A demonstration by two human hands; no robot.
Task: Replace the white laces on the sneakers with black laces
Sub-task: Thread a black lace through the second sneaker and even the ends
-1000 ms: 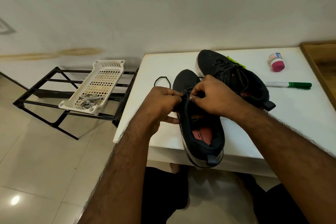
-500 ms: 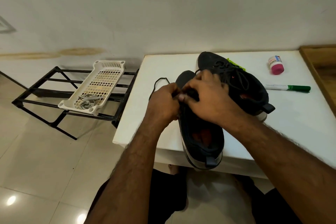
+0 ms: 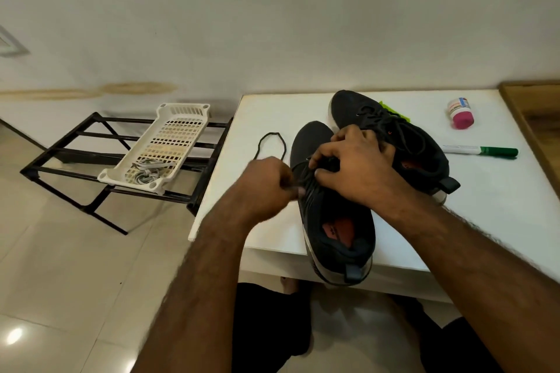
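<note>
Far left on the tiled floor (image 3: 60,251): black metal rack (image 3: 100,157), with a white slotted tray (image 3: 169,142) lying across its bars and a tangle of pale laces (image 3: 147,171) in the tray's near end. Right of the rack: white counter (image 3: 266,112), carrying near its left edge a loop of black lace (image 3: 271,142) that trails toward the near sneaker (image 3: 330,206). Left hand (image 3: 266,182), motion-blurred, clenched with fingertips pinching the black lace just beside the sneaker's left flank. Near sneaker black with a pale sole, toe pointing away, heel hanging over the counter's front edge, reddish insole visible inside. Right hand (image 3: 354,169) draped over the sneaker's throat, fingers curled and gripping the upper at the eyelets; exact hold on the lace there hidden by the fingers. Behind and to the right, touching the near sneaker: second black sneaker (image 3: 391,130), already threaded with dark laces, partly covered by the right hand. Small green scrap (image 3: 394,112) peeking out behind that sneaker. Further right: green-capped marker (image 3: 481,150) lying flat, and beyond it a small bottle with a pink cap (image 3: 460,113) on its side. Far right edge: wooden surface (image 3: 542,121) abutting the counter.
</note>
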